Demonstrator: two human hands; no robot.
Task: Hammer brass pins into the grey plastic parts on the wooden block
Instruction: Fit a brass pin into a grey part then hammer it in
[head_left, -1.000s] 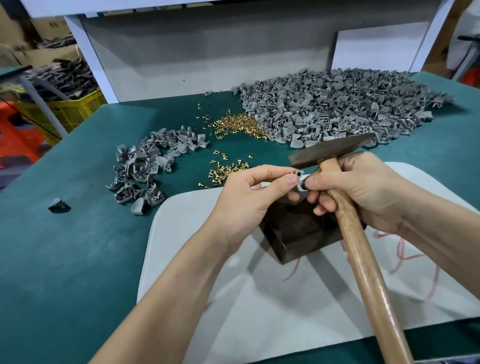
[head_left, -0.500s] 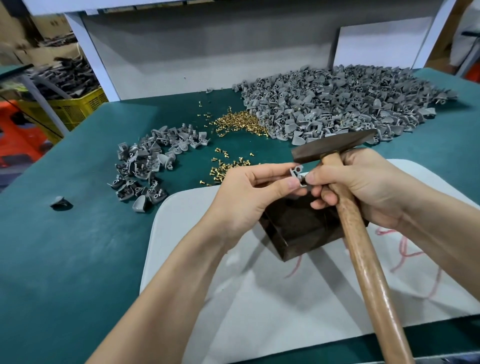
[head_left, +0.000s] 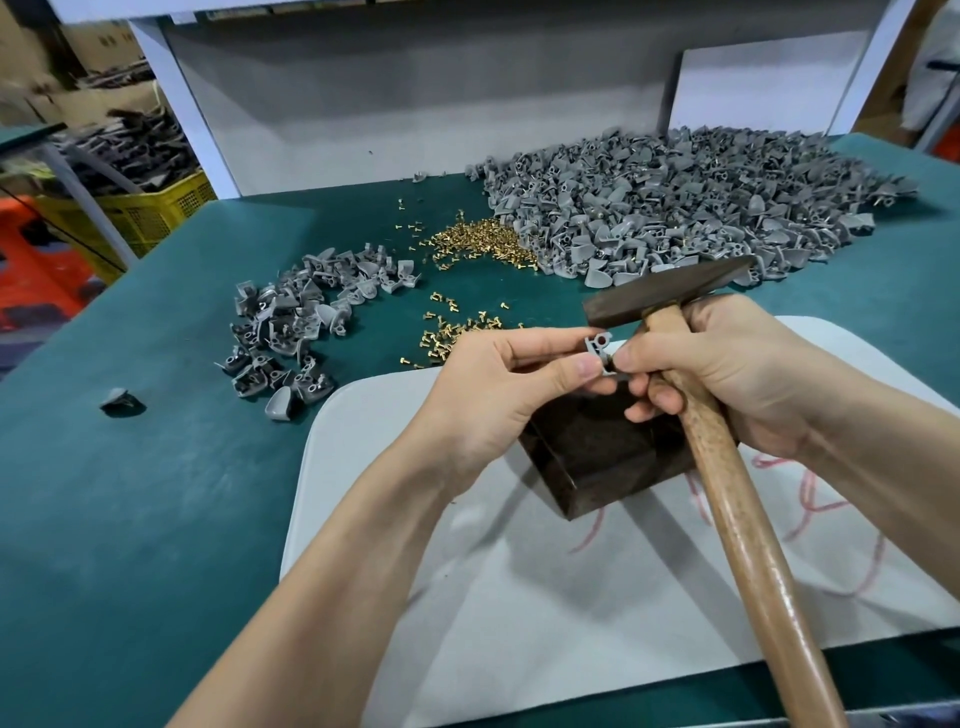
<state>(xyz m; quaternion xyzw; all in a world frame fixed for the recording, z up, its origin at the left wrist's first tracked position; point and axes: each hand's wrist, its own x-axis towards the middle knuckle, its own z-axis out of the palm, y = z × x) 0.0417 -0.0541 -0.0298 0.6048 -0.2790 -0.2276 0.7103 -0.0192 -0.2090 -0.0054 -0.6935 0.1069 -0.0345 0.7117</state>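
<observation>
I find the grey plastic part (head_left: 601, 353) held just above the wooden block (head_left: 597, 452). It is pinched between fingers of the left hand (head_left: 493, 400) and the thumb and forefinger of the right hand (head_left: 727, 374), whose other fingers are curled round the hammer (head_left: 670, 290) handle. The block sits on a white mat (head_left: 519, 597) laid on the green counter (head_left: 130, 519). Beyond it lie brass pins (head_left: 478, 241), a large heap of parts (head_left: 675, 208) near the grey back panel (head_left: 415, 104), and a small heap (head_left: 296, 322) to the left. Bare counter runs left of the mat to its edge, and a yellow crate (head_left: 150, 213) stands past that edge.
</observation>
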